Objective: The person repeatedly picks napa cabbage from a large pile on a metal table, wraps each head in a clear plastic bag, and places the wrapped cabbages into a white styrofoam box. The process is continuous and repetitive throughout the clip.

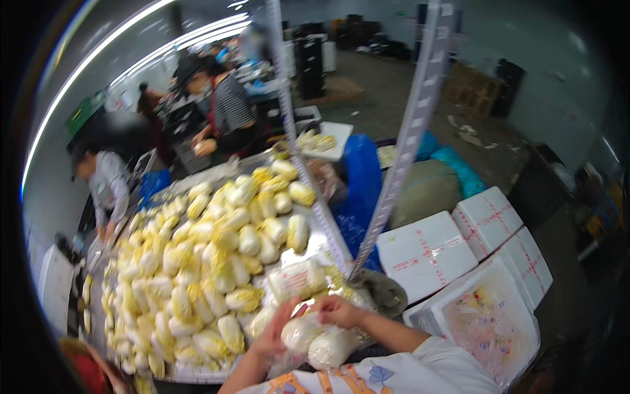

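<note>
Close to my body is a clear plastic bag (320, 340) with two pale, rounded vegetables in it, probably napa cabbages seen from the stem end. My right hand (339, 311) pinches the bag near its top. Along the bag's left side, my left hand (276, 325) grips it with the fingers pointing up. Just beyond my hands lies a packed bag of cabbage (298, 279) bearing red writing. A large pile of trimmed napa cabbages (197, 266) covers the metal table (315, 229) to the left.
A perforated metal post (320, 197) and another post (393, 182) rise beyond my hands. White foam boxes (425, 251) stand at right, beside an open foam box (485, 320) of bagged goods. Across the table are a person in stripes (234, 103) and another in light clothing (110, 182).
</note>
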Motion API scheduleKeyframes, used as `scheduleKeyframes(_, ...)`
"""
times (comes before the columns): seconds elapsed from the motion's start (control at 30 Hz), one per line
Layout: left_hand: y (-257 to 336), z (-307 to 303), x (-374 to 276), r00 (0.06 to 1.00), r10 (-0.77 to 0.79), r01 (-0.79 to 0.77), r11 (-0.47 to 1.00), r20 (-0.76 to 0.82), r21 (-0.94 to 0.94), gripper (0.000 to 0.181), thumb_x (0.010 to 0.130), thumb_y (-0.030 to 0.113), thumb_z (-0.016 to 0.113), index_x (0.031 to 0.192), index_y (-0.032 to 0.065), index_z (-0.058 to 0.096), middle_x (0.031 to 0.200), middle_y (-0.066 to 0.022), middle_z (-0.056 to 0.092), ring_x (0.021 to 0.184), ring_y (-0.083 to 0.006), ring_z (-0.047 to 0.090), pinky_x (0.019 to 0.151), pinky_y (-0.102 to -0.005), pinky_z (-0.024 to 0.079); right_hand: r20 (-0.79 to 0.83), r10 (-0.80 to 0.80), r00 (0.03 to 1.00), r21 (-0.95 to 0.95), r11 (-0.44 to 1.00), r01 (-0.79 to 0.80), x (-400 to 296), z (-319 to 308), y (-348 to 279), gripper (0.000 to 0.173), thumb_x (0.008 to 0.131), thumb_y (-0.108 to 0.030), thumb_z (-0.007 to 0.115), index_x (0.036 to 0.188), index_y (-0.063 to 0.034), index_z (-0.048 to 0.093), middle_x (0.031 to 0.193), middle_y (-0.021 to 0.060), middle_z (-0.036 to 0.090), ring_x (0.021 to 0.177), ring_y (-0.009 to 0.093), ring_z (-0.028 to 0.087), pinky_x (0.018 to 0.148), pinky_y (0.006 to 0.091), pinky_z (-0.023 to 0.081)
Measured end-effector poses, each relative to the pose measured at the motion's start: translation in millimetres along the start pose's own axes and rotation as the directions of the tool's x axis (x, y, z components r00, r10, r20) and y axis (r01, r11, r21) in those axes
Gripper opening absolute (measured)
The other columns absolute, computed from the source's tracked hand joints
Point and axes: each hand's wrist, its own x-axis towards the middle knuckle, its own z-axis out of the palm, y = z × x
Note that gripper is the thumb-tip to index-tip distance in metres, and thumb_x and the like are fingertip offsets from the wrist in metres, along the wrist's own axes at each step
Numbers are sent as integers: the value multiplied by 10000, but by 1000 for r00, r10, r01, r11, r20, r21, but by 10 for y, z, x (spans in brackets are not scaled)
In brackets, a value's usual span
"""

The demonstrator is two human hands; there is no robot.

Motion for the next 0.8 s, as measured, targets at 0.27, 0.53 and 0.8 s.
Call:
scheduleKeyframes(0.27,254,-241,250,893,-445,436,827,-61,355,862,694,345,798,1364,9,372,1303,-75,478,1188,-137,445,1006,-320,364,557,-84,826,-803,198,562,382,482,-445,200,674,-195,705,640,-110,527,676,-3,513,757,204,522,763,347,392)
scheduleKeyframes(0.53,-184,-212,6,887,-273,391,872,-372,295,760,651,127,802,1304,3,434,1194,-59,567,1075,-139,547,936,-302,434,-121,-525,842,-925,367,97,60,272,-248,470,612,-454,807,783,-92,564,820,75,517,906,223,536,840,399,384)
scheduleKeyframes(0.8,52,145,163,818,-43,551,342,-573,761,856,546,329,772,1282,28,457,1090,-185,619,1014,-302,604,876,-352,476,-339,-322,884,-934,227,-275,117,234,69,302,871,-312,582,775,-37,501,804,151,549,724,357,559,616,441,442)
